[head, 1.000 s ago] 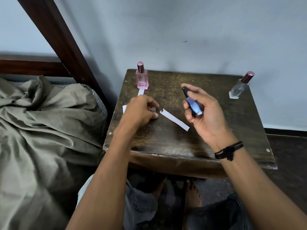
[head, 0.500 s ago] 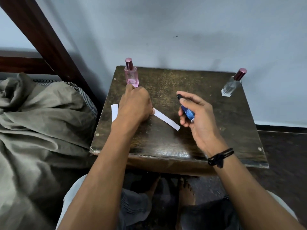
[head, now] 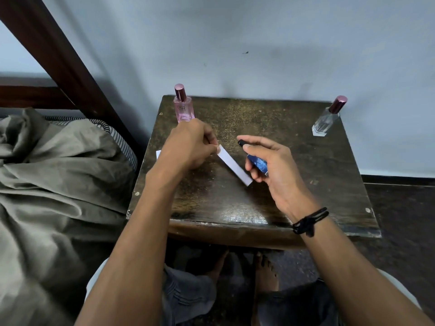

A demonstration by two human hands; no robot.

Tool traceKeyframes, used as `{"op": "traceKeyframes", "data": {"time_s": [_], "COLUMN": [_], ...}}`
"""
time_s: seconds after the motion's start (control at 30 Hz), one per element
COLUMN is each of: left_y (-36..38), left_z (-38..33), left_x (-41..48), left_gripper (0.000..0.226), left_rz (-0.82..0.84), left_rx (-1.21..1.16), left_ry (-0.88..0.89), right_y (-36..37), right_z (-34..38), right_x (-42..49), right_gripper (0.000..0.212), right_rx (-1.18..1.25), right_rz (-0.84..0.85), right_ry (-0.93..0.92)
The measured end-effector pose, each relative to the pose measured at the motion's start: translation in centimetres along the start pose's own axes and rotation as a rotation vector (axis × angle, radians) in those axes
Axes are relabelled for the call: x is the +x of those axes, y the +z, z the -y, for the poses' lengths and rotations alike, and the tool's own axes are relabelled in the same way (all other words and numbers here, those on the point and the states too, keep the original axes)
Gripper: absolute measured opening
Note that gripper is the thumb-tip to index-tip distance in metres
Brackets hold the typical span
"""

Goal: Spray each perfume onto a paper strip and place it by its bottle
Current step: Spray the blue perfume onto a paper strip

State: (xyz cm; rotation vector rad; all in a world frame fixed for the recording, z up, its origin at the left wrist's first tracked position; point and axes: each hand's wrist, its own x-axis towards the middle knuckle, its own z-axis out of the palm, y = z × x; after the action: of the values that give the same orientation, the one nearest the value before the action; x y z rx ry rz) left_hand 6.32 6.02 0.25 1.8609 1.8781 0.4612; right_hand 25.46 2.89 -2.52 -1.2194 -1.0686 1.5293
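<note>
A white paper strip lies slanted mid-table, its upper end pinched by my left hand. My right hand holds a small blue perfume bottle with a black nozzle, just right of the strip, nozzle pointing up-left. A pink perfume bottle stands at the table's back left corner. At the back right corner stands a clear bottle with a dark red cap. The corner of another white strip shows left of my left hand, the rest hidden.
The dark wooden table stands against a pale wall. A bed with grey-green bedding and a dark wooden frame adjoins its left side. My knees and bare feet are under the front edge.
My left hand has shifted onto the upper end of the middle strip and pinched it. My right hand keeps the blue bottle beside the strip. The camera view has moved slightly.
</note>
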Motion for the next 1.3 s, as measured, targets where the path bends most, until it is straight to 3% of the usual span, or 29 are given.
{"op": "traceKeyframes", "data": {"time_s": [0.13,0.33,0.5,0.67,0.87,0.97,1.13,1.3], "left_y": [-0.5,-0.5,-0.4,-0.3,-0.4,-0.3,-0.2,-0.1], "left_z": [0.0,0.3,0.6,0.9,1.1,1.2,1.2,1.4], "left_x": [-0.1,0.0,0.3,0.4,0.6,0.6,0.7,0.7], "left_gripper": [0.006,0.008,0.011,0.008,0.008,0.008,0.007,0.007], "left_rz": [0.038,0.010,0.004,-0.007,-0.024,-0.029,-0.031,-0.027], "left_rx": [-0.078,-0.148,-0.176,-0.169,-0.173,-0.180,-0.193,-0.193], "left_ry": [0.013,0.001,-0.003,-0.007,-0.013,-0.018,-0.024,-0.034], "right_y": [-0.1,-0.8,-0.3,0.1,-0.1,0.2,1.0,1.5], "right_z": [-0.2,-0.3,-0.5,-0.8,-1.1,-1.1,-2.0,-3.3], "right_x": [0.1,0.6,0.6,0.6,0.8,0.7,0.0,-0.5], "right_gripper": [0.023,0.026,0.024,0.026,0.025,0.024,0.021,0.022], "right_rx": [0.005,0.388,0.106,0.342,0.377,0.175,-0.669,-0.949], "right_rz": [0.047,0.037,-0.075,0.008,-0.009,-0.043,-0.097,-0.066], "right_ry": [0.054,0.167,0.053,0.222,0.228,0.120,-0.301,-0.467]}}
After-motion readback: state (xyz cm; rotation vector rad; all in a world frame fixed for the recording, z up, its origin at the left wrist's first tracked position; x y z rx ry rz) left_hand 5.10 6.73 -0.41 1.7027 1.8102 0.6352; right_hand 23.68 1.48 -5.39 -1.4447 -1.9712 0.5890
